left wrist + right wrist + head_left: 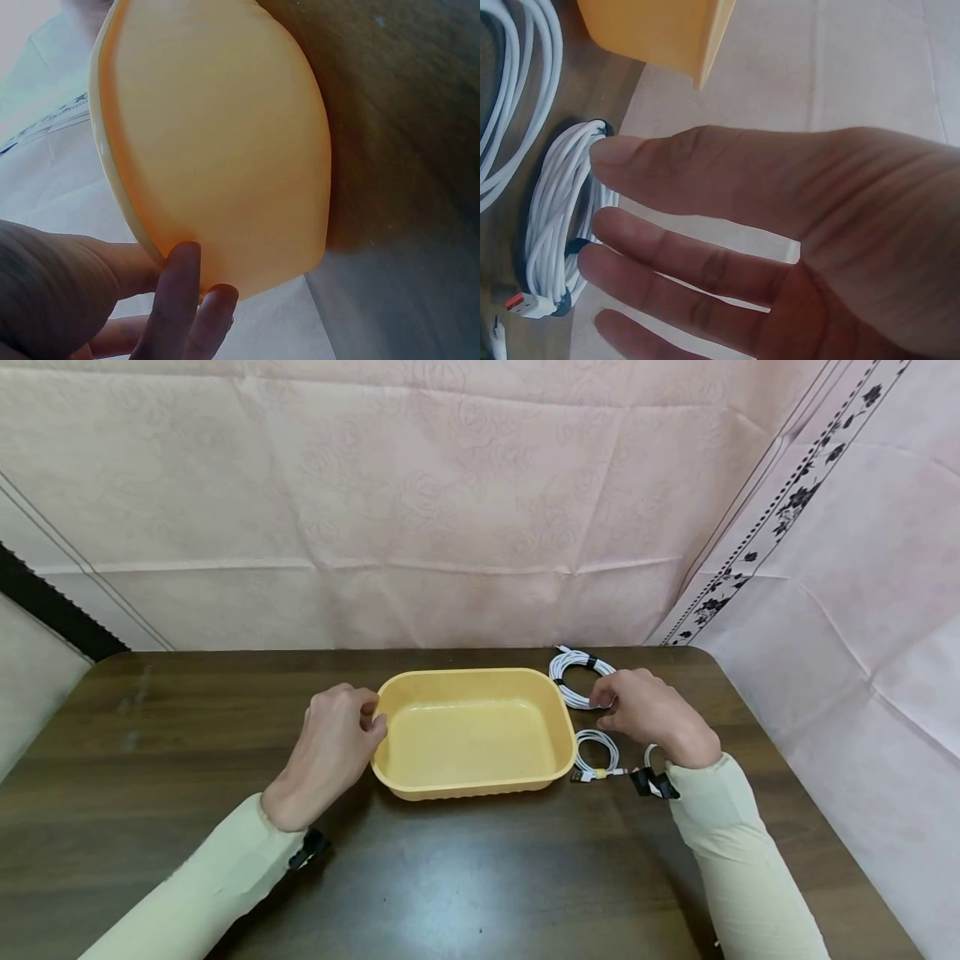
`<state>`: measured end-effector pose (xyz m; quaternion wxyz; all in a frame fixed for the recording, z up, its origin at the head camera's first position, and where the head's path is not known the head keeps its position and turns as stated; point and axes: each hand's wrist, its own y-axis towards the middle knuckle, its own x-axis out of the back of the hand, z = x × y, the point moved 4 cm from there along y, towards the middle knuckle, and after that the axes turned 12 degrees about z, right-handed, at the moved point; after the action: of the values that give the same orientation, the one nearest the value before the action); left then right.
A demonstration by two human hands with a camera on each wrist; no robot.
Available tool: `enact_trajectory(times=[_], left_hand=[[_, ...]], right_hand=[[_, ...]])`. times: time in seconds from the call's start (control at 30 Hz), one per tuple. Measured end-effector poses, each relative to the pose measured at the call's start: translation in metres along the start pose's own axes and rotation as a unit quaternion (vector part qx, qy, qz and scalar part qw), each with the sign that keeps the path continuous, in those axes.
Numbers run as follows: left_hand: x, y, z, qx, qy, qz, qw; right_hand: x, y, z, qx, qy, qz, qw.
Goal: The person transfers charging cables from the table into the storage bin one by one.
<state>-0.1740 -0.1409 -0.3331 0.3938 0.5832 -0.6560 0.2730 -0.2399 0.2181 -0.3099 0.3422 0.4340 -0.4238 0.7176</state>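
A yellow plastic basin stands on the table with nothing in it. My left hand pinches its left rim; in the left wrist view, fingers press the basin's outer wall from outside. At the back right lies a thick coil of white cable, bound with black ties and showing a USB plug with an orange-red inside. My right hand reaches over this coil, thumb and fingers apart, fingertips right at its edge. A smaller white cable coil with a yellow tie lies just in front.
Part of another white cable shows beside my right wrist. The brown wooden table ends at the back against a pale patterned cloth. More cloth hangs along the right side.
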Motion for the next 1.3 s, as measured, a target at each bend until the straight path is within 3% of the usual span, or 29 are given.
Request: enact_trajectory(times=[1.3], left_hand=[[-0.001,-0.001,0.000,-0.008,0.000,-0.024,0.9997]], right_hand=[[-0.011,0.009,0.003,-0.011,0.001,0.051,0.999]])
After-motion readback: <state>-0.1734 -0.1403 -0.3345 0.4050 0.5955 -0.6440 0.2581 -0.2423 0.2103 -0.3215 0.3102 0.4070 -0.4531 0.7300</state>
